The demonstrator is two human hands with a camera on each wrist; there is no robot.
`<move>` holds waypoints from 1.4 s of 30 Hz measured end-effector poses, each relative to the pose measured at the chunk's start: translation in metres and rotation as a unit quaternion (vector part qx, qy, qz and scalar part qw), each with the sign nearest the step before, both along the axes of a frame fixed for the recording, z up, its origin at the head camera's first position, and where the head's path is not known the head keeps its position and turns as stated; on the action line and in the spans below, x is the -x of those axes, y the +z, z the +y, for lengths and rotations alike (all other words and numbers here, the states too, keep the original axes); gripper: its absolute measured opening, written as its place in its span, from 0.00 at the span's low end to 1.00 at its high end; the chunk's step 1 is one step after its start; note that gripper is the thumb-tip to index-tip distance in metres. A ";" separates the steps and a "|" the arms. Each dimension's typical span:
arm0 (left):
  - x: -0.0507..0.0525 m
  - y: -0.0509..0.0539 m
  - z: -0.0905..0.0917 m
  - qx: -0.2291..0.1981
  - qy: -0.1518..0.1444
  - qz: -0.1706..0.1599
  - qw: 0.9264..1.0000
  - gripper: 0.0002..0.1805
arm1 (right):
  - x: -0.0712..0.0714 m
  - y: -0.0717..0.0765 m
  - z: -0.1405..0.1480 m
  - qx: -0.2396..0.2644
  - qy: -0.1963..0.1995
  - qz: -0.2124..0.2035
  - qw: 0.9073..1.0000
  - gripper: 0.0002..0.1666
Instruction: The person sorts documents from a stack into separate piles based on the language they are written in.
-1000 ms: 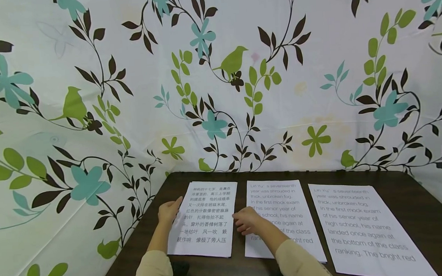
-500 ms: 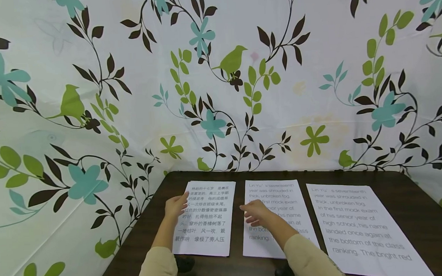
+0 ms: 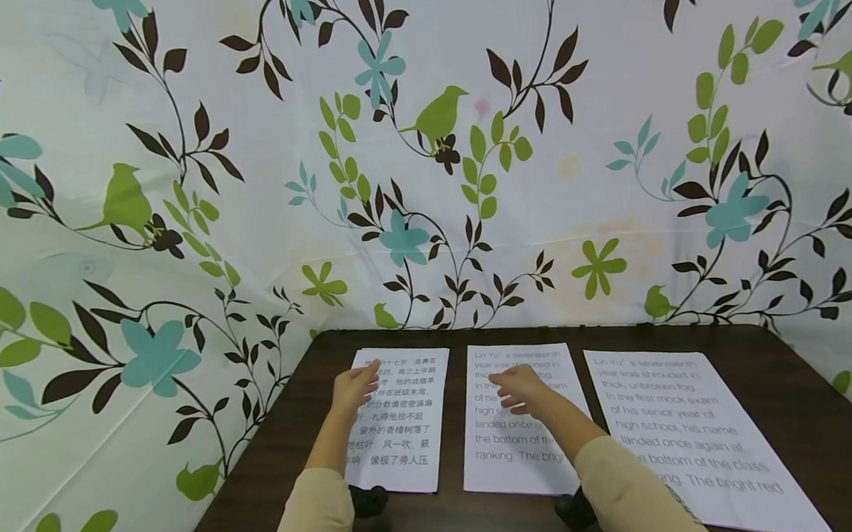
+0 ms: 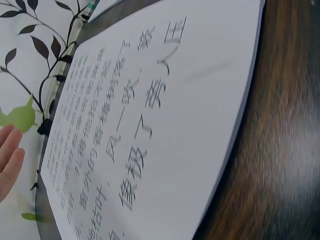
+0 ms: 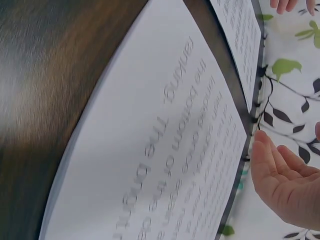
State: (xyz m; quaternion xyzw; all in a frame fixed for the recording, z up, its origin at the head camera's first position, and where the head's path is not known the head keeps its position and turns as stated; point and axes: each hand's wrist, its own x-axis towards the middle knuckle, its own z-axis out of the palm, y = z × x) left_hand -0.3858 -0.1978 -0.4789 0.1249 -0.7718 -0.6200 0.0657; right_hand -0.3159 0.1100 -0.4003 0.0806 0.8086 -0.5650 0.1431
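A stack of paper sheets printed in Chinese (image 3: 398, 442) lies on the left of the dark wooden table. My left hand (image 3: 354, 388) hovers over its upper left part with relaxed fingers and nothing in them. In the middle lies a stack printed in English (image 3: 506, 473). Above that one is my right hand (image 3: 526, 390), its fingers loosely bent and holding nothing. The right wrist view shows the right hand's fingers (image 5: 267, 160) raised clear of the paper. Only a few left fingertips (image 4: 12, 155) show at the edge of the left wrist view.
A third printed English sheet (image 3: 679, 421) lies to the right on the table (image 3: 437, 527). Behind the table hangs a white cloth (image 3: 427, 298) with leaves, birds and flowers. Dark objects (image 3: 368, 500) show beneath both forearms.
Both hands have lifted off the left stack's sides and shifted right and away from me. The right hand is now over the middle stack. The view has turned slightly right.
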 end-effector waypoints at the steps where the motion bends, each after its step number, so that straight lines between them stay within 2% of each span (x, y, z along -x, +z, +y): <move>1: -0.005 0.008 0.005 -0.001 -0.004 -0.007 1.000 0.39 | 0.000 0.001 0.003 0.002 -0.002 0.003 1.000 0.29; 3: -0.019 0.028 0.017 -0.006 -0.014 -0.010 1.000 0.39 | 0.001 0.003 0.009 0.003 -0.011 0.005 1.000 0.29; 4: -0.021 0.032 0.022 -0.002 -0.009 -0.013 1.000 0.41 | 0.001 0.004 0.012 0.003 -0.012 0.005 1.000 0.30; 7: -0.037 0.052 0.037 -0.011 -0.022 0.006 1.000 0.39 | 0.001 0.006 0.021 0.004 -0.021 0.003 1.000 0.30; 10: -0.043 0.060 0.047 -0.031 -0.031 0.009 0.999 0.36 | 0.002 0.007 0.030 0.004 -0.024 0.001 1.000 0.30; 18: -0.038 0.056 0.070 -0.036 -0.058 0.004 0.998 0.35 | 0.001 0.008 0.055 -0.008 -0.049 0.000 0.999 0.31; 25: -0.036 0.050 0.091 -0.060 -0.065 -0.012 0.996 0.32 | -0.003 0.002 0.072 0.005 -0.065 0.004 0.998 0.32; 29: -0.035 0.046 0.102 -0.067 -0.076 -0.009 0.995 0.32 | -0.005 -0.002 0.080 0.012 -0.071 0.007 0.997 0.33; 42: -0.038 0.035 0.122 -0.058 -0.109 -0.026 0.992 0.34 | -0.013 -0.008 0.101 0.017 -0.113 -0.010 0.993 0.33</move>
